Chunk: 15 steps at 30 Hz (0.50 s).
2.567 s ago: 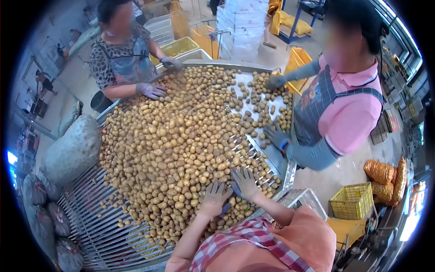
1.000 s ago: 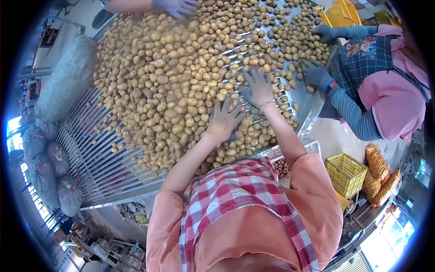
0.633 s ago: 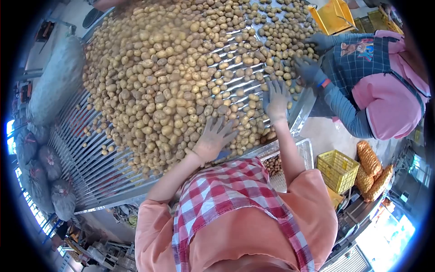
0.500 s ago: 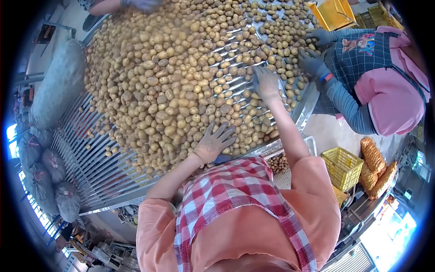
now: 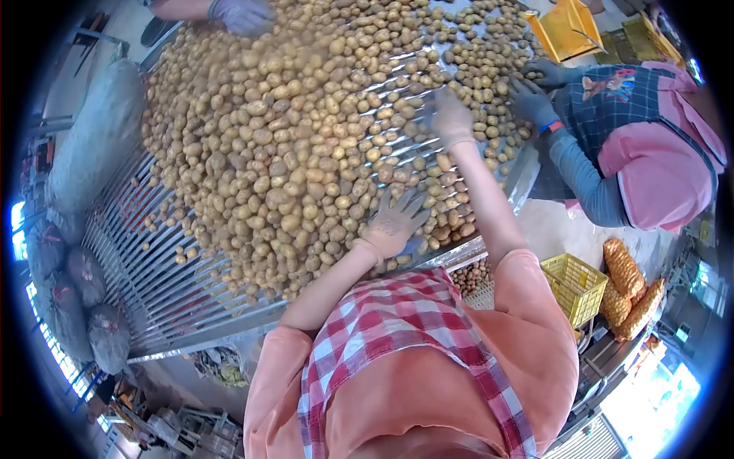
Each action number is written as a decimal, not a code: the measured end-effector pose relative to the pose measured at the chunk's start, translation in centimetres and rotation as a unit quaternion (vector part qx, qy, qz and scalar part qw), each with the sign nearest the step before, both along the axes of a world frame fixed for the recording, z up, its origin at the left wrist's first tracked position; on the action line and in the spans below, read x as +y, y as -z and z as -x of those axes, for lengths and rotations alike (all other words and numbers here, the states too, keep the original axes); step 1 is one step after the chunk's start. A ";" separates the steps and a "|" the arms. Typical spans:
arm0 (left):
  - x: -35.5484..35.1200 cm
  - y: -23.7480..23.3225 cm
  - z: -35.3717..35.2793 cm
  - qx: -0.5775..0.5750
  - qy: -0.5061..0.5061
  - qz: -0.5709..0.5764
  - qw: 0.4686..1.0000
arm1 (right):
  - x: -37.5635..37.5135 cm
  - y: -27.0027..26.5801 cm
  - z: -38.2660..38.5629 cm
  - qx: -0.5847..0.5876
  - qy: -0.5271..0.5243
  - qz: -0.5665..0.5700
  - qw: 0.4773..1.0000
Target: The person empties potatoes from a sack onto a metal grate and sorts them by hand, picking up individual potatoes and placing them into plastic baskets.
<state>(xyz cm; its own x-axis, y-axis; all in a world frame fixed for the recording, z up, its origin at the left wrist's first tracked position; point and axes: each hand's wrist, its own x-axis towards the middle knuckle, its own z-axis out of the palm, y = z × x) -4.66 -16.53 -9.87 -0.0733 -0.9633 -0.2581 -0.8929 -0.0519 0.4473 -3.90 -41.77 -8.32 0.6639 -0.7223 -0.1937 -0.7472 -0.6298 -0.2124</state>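
Note:
My left hand point(image 5: 394, 226), in a thin pale glove with grey fingers, lies over potatoes near the table's front edge. Its fingers are spread and grip nothing. Farther right, my right hand point(image 5: 453, 121), also gloved, is over the bare slats beside scattered potatoes; motion smears its fingers, so their grip cannot be told. A large heap of potatoes point(image 5: 267, 153) covers the middle of the slatted metal table point(image 5: 164, 283). To the right, more potatoes point(image 5: 440, 187) lie thinly spread between my hands and along the right edge.
A co-worker in a checked apron point(image 5: 581, 115) has gloved hands point(image 5: 531, 99) on potatoes at the right. Another person's gloved hand point(image 5: 243, 15) is at the top. Yellow crate point(image 5: 573, 287), filled net sacks point(image 5: 625, 279) stand right; dark sacks point(image 5: 67, 306) lie left.
My left hand has moved right across the potatoes, fingers still spread. My right hand has shifted slightly up and blurred. The far person's hand has come further into view.

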 end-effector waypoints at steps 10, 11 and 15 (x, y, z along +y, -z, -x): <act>9.5 -4.7 -3.8 -0.072 -0.042 0.011 0.996 | -6.8 5.4 -3.0 0.087 0.061 0.033 0.994; 9.8 -4.6 -3.7 -0.073 -0.043 0.010 0.996 | -7.0 5.4 -3.0 0.087 0.061 0.032 0.994; 9.8 -3.4 -3.0 -0.060 -0.047 -0.009 0.997 | -6.6 4.8 -1.1 0.043 0.038 -0.024 0.998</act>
<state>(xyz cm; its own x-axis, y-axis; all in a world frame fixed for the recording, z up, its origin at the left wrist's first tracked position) -1.62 -6.77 -6.43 0.0485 -0.9597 -0.2769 -0.9306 -0.1441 0.3366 -2.84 -48.34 -13.13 0.5861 -0.7592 -0.2831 -0.8098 -0.5606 -0.1731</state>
